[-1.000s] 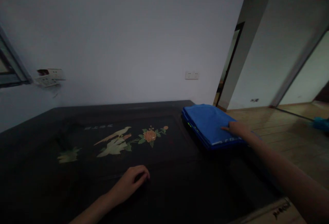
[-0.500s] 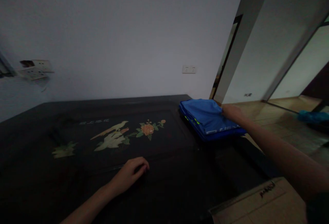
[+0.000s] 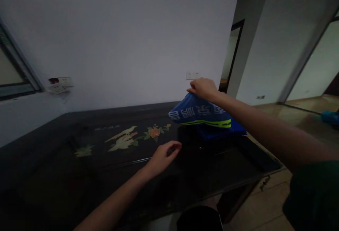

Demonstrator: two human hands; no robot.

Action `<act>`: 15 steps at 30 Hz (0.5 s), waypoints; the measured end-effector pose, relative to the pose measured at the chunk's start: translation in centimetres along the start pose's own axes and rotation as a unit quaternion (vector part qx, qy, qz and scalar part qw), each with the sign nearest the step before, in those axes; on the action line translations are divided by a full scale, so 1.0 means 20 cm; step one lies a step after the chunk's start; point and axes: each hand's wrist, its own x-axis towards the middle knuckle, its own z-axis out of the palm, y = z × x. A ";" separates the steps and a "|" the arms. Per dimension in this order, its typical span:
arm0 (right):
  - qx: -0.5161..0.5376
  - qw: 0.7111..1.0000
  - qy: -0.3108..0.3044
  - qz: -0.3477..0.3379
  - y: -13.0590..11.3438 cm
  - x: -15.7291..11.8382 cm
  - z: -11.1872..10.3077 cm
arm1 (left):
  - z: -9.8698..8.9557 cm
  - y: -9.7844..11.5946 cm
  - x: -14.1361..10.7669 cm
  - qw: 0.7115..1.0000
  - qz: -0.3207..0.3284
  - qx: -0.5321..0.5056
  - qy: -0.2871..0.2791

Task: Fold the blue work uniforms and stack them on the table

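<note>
A blue cloth [image 3: 194,109] with white characters and a yellow-green edge hangs from my right hand [image 3: 203,88], whose fingers pinch its top. Below and to its right, darker blue folded cloth [image 3: 235,128] lies on the right part of the black table [image 3: 212,167]. My left hand [image 3: 165,155] is over the table's middle, its fingers curved with a gap between them and the thumb, and nothing shows in it. It is nearest to the inlaid flower picture [image 3: 154,132].
Behind the table stands a white wall with a socket [image 3: 192,75] and, at the left, more sockets [image 3: 62,82] beside a window [image 3: 16,72]. A doorway and tiled floor [image 3: 296,112] are at the right, with a blue-green item [image 3: 329,117] on the floor.
My right hand has lifted the top blue cloth off the pile and moved left with it. My left hand has moved right and up. The view has shifted, and the cardboard at the lower right is gone.
</note>
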 end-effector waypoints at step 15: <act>0.157 0.987 -0.018 -0.014 -0.28 -0.01 -0.34 | -0.32 0.03 0.06 0.964 0.017 0.199 0.176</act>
